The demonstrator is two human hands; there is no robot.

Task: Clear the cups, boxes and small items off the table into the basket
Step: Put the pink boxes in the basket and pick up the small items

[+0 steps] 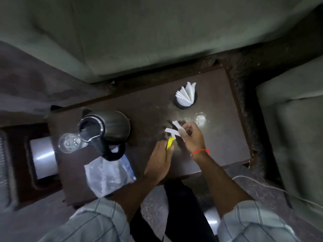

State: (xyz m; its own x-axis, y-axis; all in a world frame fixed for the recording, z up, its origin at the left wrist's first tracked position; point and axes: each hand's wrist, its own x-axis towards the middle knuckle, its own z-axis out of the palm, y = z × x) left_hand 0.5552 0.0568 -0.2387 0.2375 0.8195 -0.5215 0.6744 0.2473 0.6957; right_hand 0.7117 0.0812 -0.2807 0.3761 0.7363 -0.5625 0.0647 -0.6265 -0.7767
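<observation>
Progress: partial, by look. Dark brown table (218,137) holds black kettle (111,126), clear glass (70,143), zip-top plastic bag (108,173), white napkin holder (186,96). Basket not in view. Right hand (191,135) pinched on white paper slips (174,129) above table centre. Left hand (160,159) closed on yellow sachet (169,143). Slips small, thin, creased.

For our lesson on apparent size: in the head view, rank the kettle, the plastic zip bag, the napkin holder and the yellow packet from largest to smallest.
1. kettle and plastic zip bag: they look alike, so they are left unranked.
2. napkin holder.
3. yellow packet, smallest, partly hidden by the left hand.
</observation>
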